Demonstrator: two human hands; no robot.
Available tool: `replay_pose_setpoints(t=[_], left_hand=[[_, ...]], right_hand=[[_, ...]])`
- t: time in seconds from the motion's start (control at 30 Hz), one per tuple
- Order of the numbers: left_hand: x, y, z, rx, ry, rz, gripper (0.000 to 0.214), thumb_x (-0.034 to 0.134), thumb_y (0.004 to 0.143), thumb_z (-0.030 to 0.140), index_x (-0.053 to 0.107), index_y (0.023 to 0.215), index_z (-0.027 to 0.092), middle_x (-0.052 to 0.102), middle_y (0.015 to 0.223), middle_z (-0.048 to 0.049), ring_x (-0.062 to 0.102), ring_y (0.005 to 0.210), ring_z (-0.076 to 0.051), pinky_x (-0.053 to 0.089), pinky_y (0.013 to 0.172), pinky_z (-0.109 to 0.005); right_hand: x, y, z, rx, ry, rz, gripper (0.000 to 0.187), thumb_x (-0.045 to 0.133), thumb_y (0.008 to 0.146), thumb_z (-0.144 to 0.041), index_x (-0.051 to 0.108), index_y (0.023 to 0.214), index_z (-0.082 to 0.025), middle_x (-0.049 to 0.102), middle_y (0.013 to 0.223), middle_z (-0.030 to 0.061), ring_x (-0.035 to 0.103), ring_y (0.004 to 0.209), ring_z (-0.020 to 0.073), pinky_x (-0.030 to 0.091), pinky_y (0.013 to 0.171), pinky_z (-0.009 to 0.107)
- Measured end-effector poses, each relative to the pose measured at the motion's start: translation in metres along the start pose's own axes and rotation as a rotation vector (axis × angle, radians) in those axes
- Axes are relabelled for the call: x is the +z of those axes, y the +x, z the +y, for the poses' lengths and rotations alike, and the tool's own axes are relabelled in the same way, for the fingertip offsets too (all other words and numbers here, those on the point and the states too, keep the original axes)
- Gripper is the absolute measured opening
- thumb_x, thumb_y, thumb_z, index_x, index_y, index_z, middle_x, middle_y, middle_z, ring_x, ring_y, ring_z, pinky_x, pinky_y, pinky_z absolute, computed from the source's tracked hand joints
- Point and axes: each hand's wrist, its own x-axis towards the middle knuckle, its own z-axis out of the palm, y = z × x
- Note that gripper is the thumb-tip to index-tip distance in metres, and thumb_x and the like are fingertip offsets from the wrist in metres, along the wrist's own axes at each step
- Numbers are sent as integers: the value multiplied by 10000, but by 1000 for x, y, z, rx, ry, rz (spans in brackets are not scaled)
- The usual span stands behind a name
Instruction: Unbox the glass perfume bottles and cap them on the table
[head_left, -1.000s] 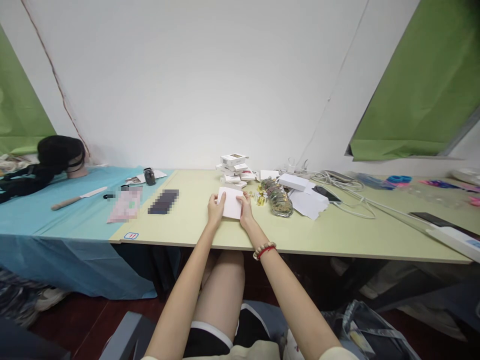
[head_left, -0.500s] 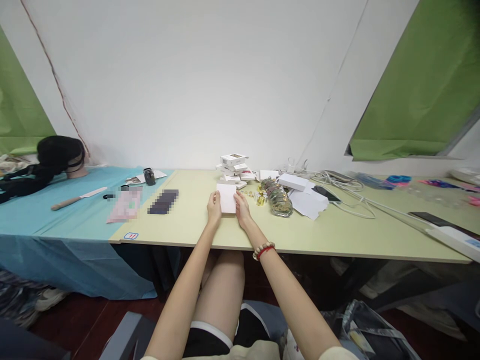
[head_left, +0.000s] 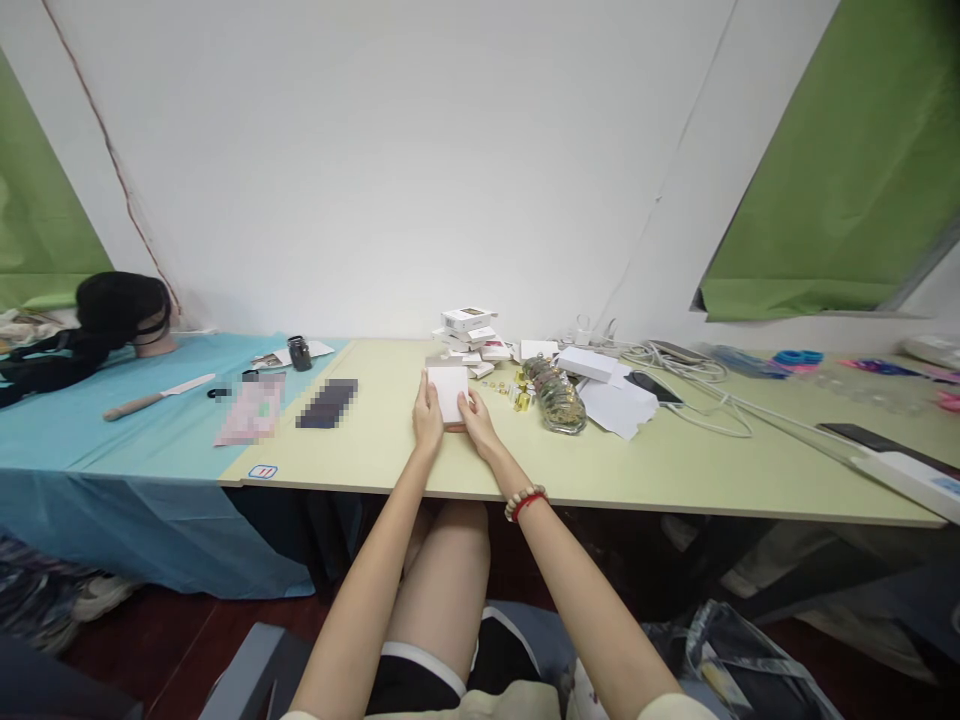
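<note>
Between my two hands is a small white box point(head_left: 448, 393), tilted up above the pale yellow table point(head_left: 390, 455). My left hand point(head_left: 428, 412) grips its left edge, thumb up along the side. On the right side, my right hand point(head_left: 478, 420) closes on the lower right edge, thumb at the front; the fingers behind are hidden. Just beyond stands an untidy stack of white boxes point(head_left: 466, 322). Small gold pieces point(head_left: 523, 400) lie to the right of my hands, beside a clear bag of greenish-gold items point(head_left: 559, 400).
White paper point(head_left: 619, 405), a phone point(head_left: 652, 388) and white cables point(head_left: 720, 400) lie to the right. On the left are a dark pixelated item point(head_left: 327, 404), a pink packet point(head_left: 251, 410), a dark jar point(head_left: 299, 353), a knife point(head_left: 157, 397) and a black-wigged mannequin head point(head_left: 124, 310).
The white box has turned slightly and shifted a little. My right hand has moved left and its thumb now lies lower on the box. The table items have not moved.
</note>
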Motion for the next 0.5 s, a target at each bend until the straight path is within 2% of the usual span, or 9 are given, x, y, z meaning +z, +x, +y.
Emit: replay_pose_setpoints(t=[0.13, 0.33, 0.5], left_hand=[[1, 0, -4, -32, 44, 3, 543, 314, 846, 538, 296, 1326, 284, 430, 1323, -35, 433, 1184, -185, 352, 961, -318], [1, 0, -4, -88, 60, 34, 543, 350, 831, 543, 378, 1269, 224, 568, 1099, -94, 557, 980, -199, 411, 866, -333], [0, 1, -1, -102, 34, 80, 546, 372, 826, 532, 367, 1257, 197, 507, 1132, -117, 569, 919, -166, 443, 801, -280]], right_hand=[[1, 0, -1, 4, 38, -1, 466, 635, 654, -404, 506, 1070, -237, 631, 912, 19, 606, 722, 143, 546, 565, 300], [-1, 4, 0, -13, 98, 38, 430, 645, 652, -396, 495, 1034, -269, 627, 943, 8, 608, 766, 146, 551, 598, 309], [-3, 7, 1, -35, 115, 60, 431, 666, 632, -359, 490, 1017, -280, 626, 946, -6, 604, 796, 139, 544, 620, 293]])
